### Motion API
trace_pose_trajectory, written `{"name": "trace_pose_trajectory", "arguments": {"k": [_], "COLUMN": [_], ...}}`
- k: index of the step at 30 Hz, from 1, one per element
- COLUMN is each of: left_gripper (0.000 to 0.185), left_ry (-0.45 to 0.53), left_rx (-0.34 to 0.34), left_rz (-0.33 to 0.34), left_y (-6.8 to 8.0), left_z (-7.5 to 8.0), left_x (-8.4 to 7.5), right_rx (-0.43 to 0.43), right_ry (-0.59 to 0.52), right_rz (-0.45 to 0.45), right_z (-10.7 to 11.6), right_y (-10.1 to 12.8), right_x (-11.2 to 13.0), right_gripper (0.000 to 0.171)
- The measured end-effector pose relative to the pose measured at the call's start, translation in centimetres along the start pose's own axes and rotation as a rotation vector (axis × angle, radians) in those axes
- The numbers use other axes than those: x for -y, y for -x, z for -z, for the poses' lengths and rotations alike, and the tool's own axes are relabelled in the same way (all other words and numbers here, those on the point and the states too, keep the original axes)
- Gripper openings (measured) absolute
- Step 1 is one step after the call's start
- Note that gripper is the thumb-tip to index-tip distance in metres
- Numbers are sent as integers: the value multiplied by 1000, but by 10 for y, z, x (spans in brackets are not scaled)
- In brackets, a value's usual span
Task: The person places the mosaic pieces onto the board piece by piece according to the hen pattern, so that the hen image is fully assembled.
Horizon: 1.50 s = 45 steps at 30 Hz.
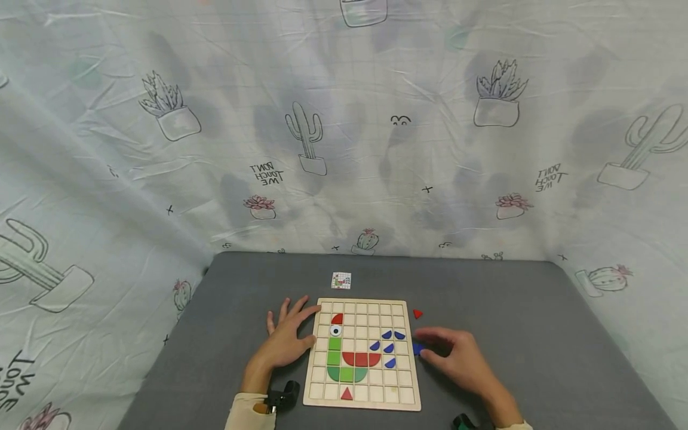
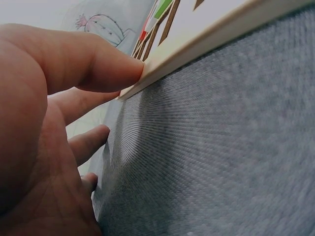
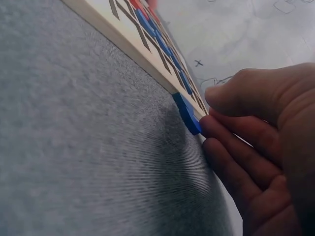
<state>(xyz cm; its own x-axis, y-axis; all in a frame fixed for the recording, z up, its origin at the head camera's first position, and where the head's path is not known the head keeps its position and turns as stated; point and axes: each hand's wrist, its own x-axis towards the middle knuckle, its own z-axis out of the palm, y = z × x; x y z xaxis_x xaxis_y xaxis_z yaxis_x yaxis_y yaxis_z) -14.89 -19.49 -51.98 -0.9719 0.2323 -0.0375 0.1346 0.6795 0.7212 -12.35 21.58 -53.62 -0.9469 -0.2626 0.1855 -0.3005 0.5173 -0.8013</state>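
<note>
The wooden grid board lies on the grey table. At its left edge my left hand rests with fingers spread, thumb and index fingertips touching the rim. Beside the right edge is my right hand, thumb and fingers apart around a blue piece. That piece leans against the board's side, and the fingertips reach its end; firm contact cannot be made out. On the grid sit green squares, a red row, an eye disc, a red triangle and several blue half-rounds.
Behind the board lies a small picture card with a coloured grid pattern. A loose red triangular piece is on the table off the board's upper right corner. A cactus-printed curtain hangs around the table.
</note>
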Motion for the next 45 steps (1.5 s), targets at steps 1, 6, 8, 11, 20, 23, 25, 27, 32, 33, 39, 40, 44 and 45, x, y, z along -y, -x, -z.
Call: {"name": "trace_pose_trajectory", "arguments": {"k": [1,6,8,11,20,23,25,27,32,33,39,40,44,45], "left_gripper": [66,66,66,66,65,65,65,65,65,65,66,66,66,66], "left_ry": [-2,2,-1,-6,-10,-10,-13,-13,-4,-3,-5,-6,-8,-8], "left_rx": [3,6,8,2,-4,-5,-7,-8,-7,-6,-6,-6,-7,-7], "left_rz": [6,11,12,8,16,14,14,13,15,16,17,16,12,11], "left_y": [0,0,-1,-1,0,0,0,0,0,0,0,0,0,0], "left_z": [0,-2,-2,-1,-1,-1,-1,-1,-1,-2,-2,-2,-2,-2], "left_x": [0,0,0,0,0,0,0,0,0,-1,1,2,2,2], "right_rx": [4,-35,-55,-65,-126,-130,-130,-135,-190,-203,-257,-262,-272,-270], "right_ry": [4,4,2,18,53,42,52,74,119,120,126,128,115,107], "right_rz": [9,29,13,-18,26,32,22,25,83,84,34,28,36,37], "right_z": [0,0,1,1,-8,-13,-16,-18,-20,-19,-17,-17,-18,-18], "right_y": [1,12,19,26,26,21,19,18,20,21,22,22,18,17], "right_x": [0,2,3,5,7,7,8,9,11,10,16,17,23,25], "right_gripper": [32,31,31,31,35,36,36,37,40,41,41,41,40,39]}}
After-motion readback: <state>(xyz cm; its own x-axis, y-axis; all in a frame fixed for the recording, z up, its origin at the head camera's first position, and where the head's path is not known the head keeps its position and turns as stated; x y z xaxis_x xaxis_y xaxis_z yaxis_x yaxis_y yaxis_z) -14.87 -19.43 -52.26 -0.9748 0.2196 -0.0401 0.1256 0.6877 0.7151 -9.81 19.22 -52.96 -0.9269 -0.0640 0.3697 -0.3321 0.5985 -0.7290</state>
